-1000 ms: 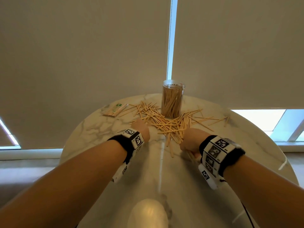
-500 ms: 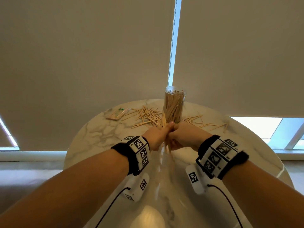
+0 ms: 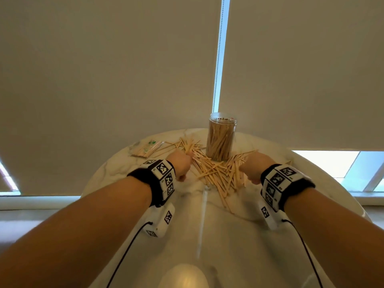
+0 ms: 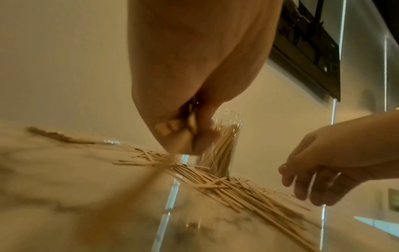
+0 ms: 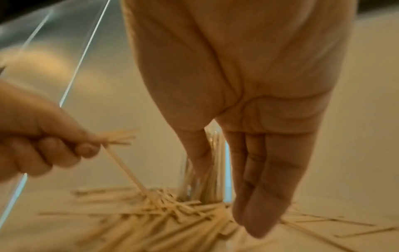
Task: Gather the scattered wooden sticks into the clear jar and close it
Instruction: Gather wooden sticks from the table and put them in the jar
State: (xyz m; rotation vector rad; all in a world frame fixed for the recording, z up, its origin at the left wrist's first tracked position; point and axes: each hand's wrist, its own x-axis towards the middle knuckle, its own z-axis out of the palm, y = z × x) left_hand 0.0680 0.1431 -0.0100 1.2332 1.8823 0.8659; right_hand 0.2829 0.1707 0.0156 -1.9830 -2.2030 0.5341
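A clear jar (image 3: 221,138) stands lidless at the far side of the round marble table (image 3: 116,169), packed with upright wooden sticks. Loose wooden sticks (image 3: 216,173) lie in a heap in front of it and fan out left and right. My left hand (image 3: 180,165) is just left of the heap, fingers curled round a small bunch of sticks (image 5: 116,137), one of which slants down into the pile. My right hand (image 3: 252,166) hovers over the right part of the heap with straight fingers (image 5: 259,187) pointing down, holding nothing. No lid is in view.
A wrapped pack of sticks (image 3: 146,149) lies at the table's far left. Closed roller blinds hang right behind the table, with a window strip (image 3: 324,163) at the right. Bare marble (image 3: 207,235) stretches between my forearms toward me.
Half a second ago both hands met over the heap in front of the jar. They have drawn apart; the left keeps a bunch of sticks, the right has come away open.
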